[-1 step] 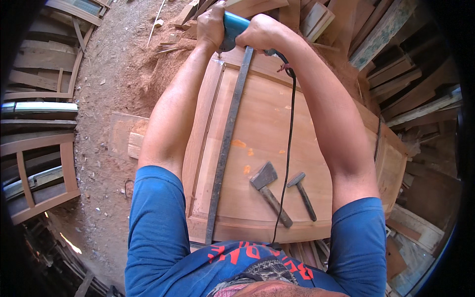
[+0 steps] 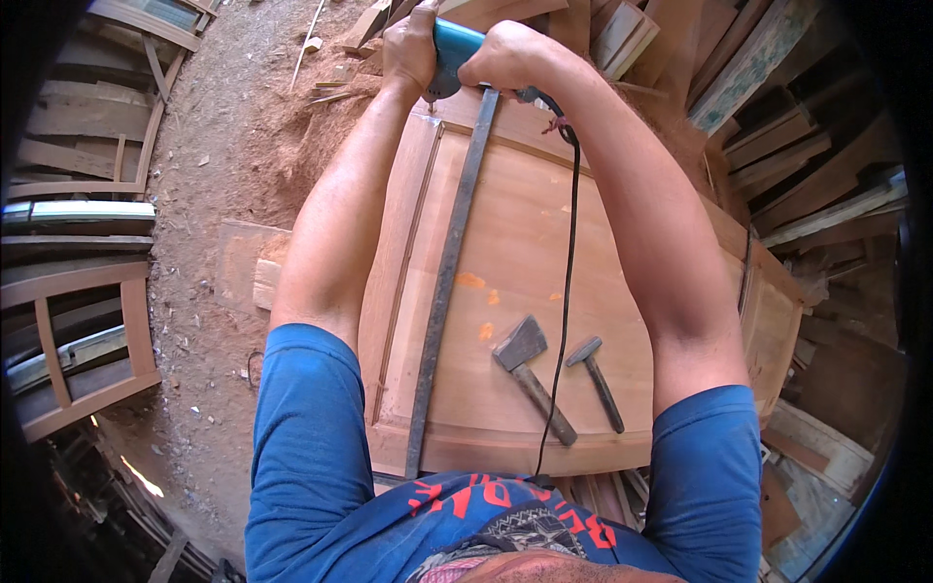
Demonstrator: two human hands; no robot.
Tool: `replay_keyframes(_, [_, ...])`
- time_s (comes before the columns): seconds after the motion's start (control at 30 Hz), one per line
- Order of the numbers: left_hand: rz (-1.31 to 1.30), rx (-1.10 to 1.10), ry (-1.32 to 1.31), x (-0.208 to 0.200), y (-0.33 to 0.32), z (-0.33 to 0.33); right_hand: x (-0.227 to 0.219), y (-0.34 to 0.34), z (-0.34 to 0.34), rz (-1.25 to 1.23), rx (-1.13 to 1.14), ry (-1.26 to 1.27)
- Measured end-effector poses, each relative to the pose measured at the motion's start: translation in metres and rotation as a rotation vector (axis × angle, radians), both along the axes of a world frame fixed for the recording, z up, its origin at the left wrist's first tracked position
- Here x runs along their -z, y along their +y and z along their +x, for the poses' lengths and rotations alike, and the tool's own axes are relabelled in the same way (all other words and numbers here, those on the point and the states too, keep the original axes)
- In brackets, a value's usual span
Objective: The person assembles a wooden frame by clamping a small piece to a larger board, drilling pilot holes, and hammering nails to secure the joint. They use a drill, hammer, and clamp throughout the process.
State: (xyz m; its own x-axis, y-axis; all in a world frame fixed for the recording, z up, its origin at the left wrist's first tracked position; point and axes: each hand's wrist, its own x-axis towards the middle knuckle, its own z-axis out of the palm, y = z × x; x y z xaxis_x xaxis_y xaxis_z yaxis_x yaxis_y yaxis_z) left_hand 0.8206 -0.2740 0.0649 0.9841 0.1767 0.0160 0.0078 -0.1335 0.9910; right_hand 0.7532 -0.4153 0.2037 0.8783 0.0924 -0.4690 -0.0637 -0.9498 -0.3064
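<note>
At the far end of a wooden door panel (image 2: 525, 253), I hold a teal corded electric drill (image 2: 455, 44) with both hands. My left hand (image 2: 409, 51) is closed around its left end, and my right hand (image 2: 501, 56) is wrapped around its right part, hiding the grip. A thin bit seems to point down at the panel's far left corner. The black cord (image 2: 567, 291) runs from beside my right hand back toward my body. A long dark metal bar (image 2: 449, 272) lies lengthwise across the panel, its far end just below the drill.
A hatchet (image 2: 531, 374) and a small hammer (image 2: 598, 384) lie on the panel between my arms. Sawdust (image 2: 321, 131) and wood scraps cover the ground beyond. Wooden frames (image 2: 83, 340) stand at the left; stacked boards (image 2: 777, 155) crowd the right.
The drill and both my hands have shifted very slightly left. The panel, bar, hatchet and hammer look practically the same.
</note>
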Motion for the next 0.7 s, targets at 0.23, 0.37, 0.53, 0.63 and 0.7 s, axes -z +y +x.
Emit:
replay_keyframes(0.23, [-0.176, -0.049, -0.059, -0.004, -0.001, -0.001, 0.003, 0.008, 0.011, -0.035, -0.016, -0.034])
replay_keyframes(0.37, [-0.239, -0.008, -0.021, -0.001, -0.002, 0.001, 0.006, 0.004, 0.016, -0.046, -0.045, -0.037])
replay_keyframes(0.53, [-0.204, -0.035, -0.106, 0.006, -0.004, 0.004, 0.006, 0.006, 0.015, -0.040, -0.022, -0.021])
replay_keyframes(0.63, [-0.208, 0.007, -0.086, 0.009, 0.000, 0.006, 0.002, 0.007, 0.013, -0.012, -0.022, -0.012])
replay_keyframes(0.7, [-0.215, -0.007, -0.014, 0.011, 0.002, 0.004, 0.001, 0.008, 0.013, -0.002, -0.029, -0.004])
